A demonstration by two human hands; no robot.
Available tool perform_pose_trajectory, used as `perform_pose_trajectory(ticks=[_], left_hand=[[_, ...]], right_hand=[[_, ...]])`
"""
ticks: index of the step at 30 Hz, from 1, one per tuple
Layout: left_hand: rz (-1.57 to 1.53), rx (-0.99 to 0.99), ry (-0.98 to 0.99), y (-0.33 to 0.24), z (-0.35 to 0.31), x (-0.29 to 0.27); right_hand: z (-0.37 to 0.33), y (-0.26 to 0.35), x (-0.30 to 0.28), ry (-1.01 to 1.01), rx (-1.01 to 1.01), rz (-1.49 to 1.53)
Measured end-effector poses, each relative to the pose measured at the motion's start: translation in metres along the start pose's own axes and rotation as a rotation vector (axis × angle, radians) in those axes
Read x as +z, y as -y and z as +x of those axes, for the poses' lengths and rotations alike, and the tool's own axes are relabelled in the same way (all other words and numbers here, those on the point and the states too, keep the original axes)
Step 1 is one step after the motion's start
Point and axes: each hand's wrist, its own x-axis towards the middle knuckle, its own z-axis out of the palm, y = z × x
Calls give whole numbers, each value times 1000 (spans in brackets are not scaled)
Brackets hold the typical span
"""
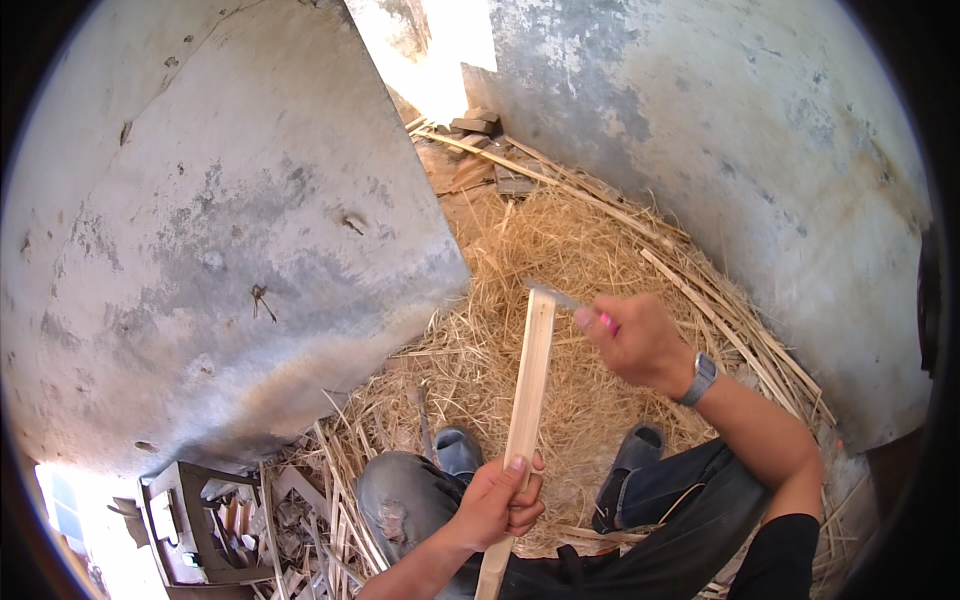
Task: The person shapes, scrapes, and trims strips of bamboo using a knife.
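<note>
The floor (462, 178) bears pale shavings (560, 240) — plus long wooden strips (722, 312) and stacked blocks (476, 122).

the left hand (500, 502) and right hand (635, 340) are bare. a grey watch (704, 372) with a squarish face sits on the right wrist (680, 371), and a black sleeve (780, 555) covers the right upper arm. the dark trousers (690, 528) look greyer at the left knee (400, 490), with a pale, worn patch (392, 522). greyish slippers (640, 446) cover the feet.
</note>
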Motion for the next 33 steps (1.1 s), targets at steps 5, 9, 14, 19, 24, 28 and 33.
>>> perform_pose_trajectory(ticks=[5, 9, 14, 19, 24, 28, 33], left_hand=[[-129, -31, 70, -9, 3, -4], [-120, -59, 27, -11, -2, -1], [-55, -72, -25, -9, 1, 0], [-43, -66, -58, -9, -2, -2], [-64, -60, -35, -9, 0, -5], [-42, -46, -52, -7, -2, -3], [-5, -30, -49, -5, 6, -3]], right_hand=[[-31, 44, 19, 195, -179, -28], [-15, 22, 21, 147, -181, -105], [-22, 25, 24, 82, -212, -114], [-14, 0, 25, 83, -239, -186], [-29, 29, 25, 125, -309, -181], [-12, -1, 33, 26, -127, -149], [-33, 31, 24, 137, -218, -212]])
